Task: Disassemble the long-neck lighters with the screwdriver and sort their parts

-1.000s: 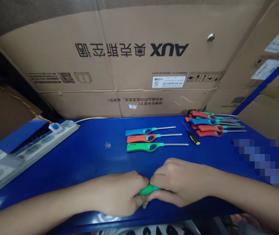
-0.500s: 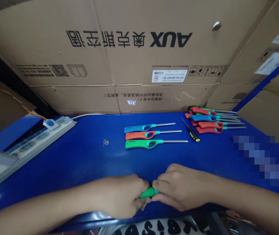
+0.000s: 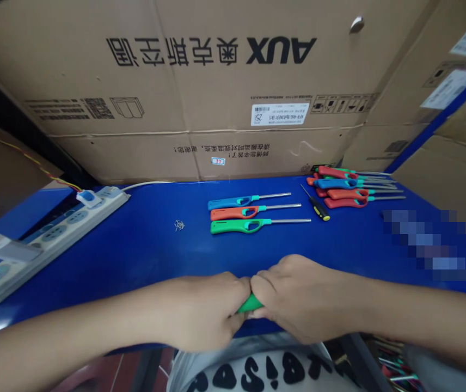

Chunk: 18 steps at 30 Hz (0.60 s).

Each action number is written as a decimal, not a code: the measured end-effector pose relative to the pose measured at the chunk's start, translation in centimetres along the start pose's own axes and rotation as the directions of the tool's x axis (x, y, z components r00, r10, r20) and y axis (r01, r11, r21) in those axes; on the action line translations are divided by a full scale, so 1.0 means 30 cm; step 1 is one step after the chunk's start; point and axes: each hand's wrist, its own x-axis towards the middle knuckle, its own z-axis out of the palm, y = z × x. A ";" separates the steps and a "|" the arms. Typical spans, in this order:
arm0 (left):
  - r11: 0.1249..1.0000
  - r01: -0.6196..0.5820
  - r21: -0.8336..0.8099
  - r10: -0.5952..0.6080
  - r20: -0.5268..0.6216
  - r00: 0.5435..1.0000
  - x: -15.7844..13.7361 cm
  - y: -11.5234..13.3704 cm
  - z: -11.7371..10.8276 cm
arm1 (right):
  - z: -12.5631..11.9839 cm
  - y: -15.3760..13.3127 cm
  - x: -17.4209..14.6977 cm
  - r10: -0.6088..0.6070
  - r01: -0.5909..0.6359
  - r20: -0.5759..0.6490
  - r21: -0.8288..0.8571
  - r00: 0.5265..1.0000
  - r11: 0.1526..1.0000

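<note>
Near the front edge of the blue table, my left hand (image 3: 204,307) and my right hand (image 3: 304,299) are closed on a green gas lighter (image 3: 250,304), fists touching. Only a short stretch of its green handle shows; the fingers hide the rest. Beyond them lie three long-nosed lighters side by side: green (image 3: 227,226), orange (image 3: 225,213) and blue (image 3: 225,203), metal tubes pointing right. To their left is a small heap of screws (image 3: 179,225). A black and yellow screwdriver (image 3: 319,208) rests to their right, beside a pile of mostly red lighters (image 3: 345,202).
A white power strip (image 3: 61,231) with plugs in it runs along the left side. Cardboard (image 3: 200,87) stands upright behind the table (image 3: 151,250). Below the front edge is a pale bag or container with black lettering (image 3: 253,373). Something blurred out lies at right.
My hands have come closer together on the green lighter, and the teal part seen before is now covered by my right hand. The view has tilted slightly downward.
</note>
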 end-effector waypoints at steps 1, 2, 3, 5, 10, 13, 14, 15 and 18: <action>1.000 0.002 -0.004 -0.002 0.014 1.000 -0.010 0.004 -0.001 | 0.001 -0.007 -0.008 -0.010 0.009 -0.027 -0.015 1.000 1.000; 1.000 0.002 -0.011 -0.001 0.026 1.000 -0.019 0.002 -0.001 | 0.005 -0.012 -0.018 -0.014 0.013 -0.040 -0.021 0.999 1.000; 1.000 0.000 -0.019 0.001 0.036 0.999 -0.028 -0.005 0.000 | 0.011 -0.014 -0.031 -0.017 0.016 -0.035 -0.019 0.999 1.000; 0.999 0.005 -0.046 -0.003 0.047 0.999 -0.047 -0.031 0.002 | 0.027 -0.012 -0.062 0.011 -0.011 -0.001 -0.002 1.000 1.000; 0.992 0.016 -0.123 -0.010 0.050 0.999 -0.062 -0.086 0.010 | 0.028 0.016 -0.120 0.153 -0.157 0.041 0.108 0.987 0.982; 0.991 -0.040 -0.131 0.038 -0.017 0.999 -0.020 -0.100 -0.001 | -0.013 0.064 -0.113 0.195 -0.209 0.092 0.169 0.976 0.963; 0.988 -0.078 -0.134 0.070 -0.062 0.996 0.000 -0.111 -0.008 | -0.024 0.089 -0.110 0.213 -0.230 0.111 0.181 0.971 0.956; 0.984 -0.125 -0.125 0.109 -0.124 0.986 0.023 -0.125 -0.015 | -0.030 0.118 -0.109 0.232 -0.254 0.129 0.194 0.964 0.948; 0.976 -0.210 -0.054 0.188 -0.274 0.943 0.085 -0.183 -0.030 | -0.013 0.209 -0.128 0.306 -0.337 0.158 0.242 0.939 0.910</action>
